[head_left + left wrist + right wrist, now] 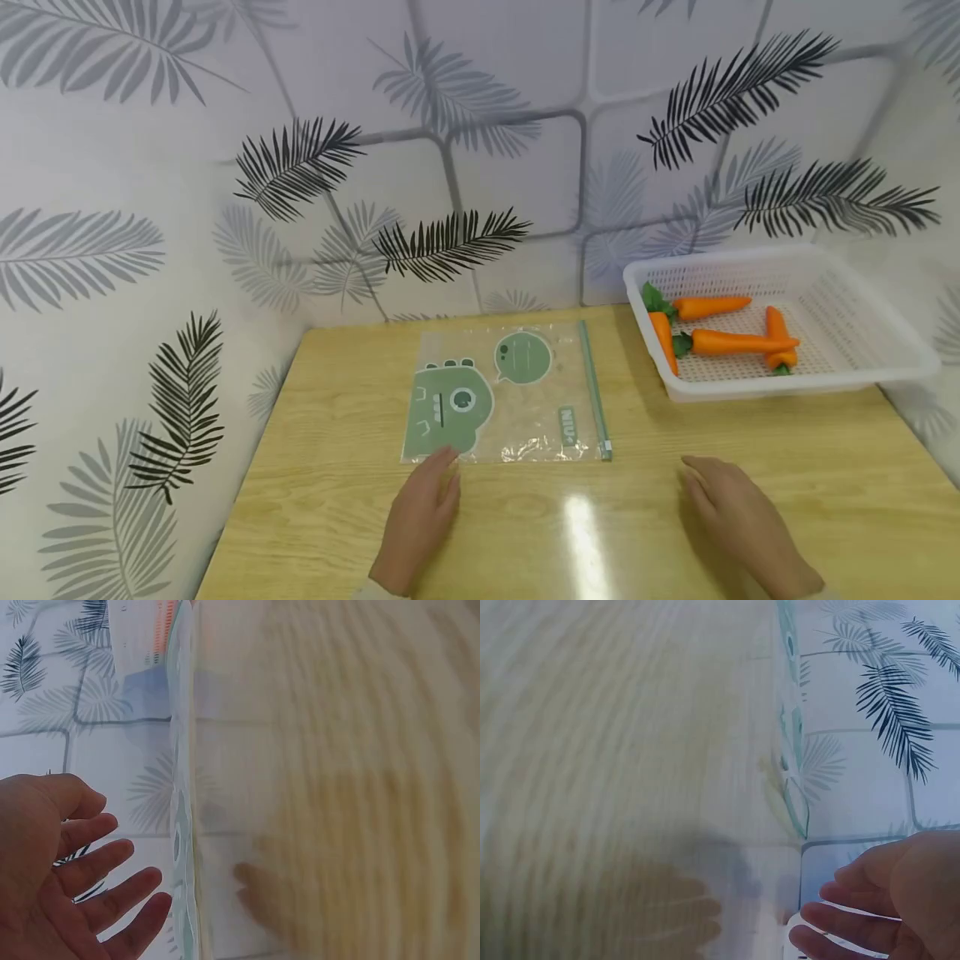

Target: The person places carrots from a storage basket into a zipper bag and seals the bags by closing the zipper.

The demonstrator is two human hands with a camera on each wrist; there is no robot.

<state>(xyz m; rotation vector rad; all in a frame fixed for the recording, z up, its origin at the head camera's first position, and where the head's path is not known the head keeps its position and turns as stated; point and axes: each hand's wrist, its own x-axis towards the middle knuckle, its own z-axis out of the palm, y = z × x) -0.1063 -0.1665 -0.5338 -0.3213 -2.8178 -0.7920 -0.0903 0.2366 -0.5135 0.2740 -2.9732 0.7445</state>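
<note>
A clear zip bag (525, 425) printed with a green dinosaur lies flat on the wooden table, its green slider strip along the right side. My left hand (422, 521) is at the bag's lower left corner, fingers relaxed and holding nothing; whether its fingertips touch the bag I cannot tell. In the left wrist view the fingers of that hand (129, 900) are spread apart. My right hand (738, 517) is over the table to the right of the bag, below the basket, with nothing in it. The right wrist view shows this hand (885, 900) with loosely extended fingers.
A white plastic basket (911, 354) stands at the table's back right. Inside it lie several toy carrots (731, 342) with green tops. Behind the wooden table (330, 417) rises a wall (517, 183) with leaf-patterned covering, which also runs along the left.
</note>
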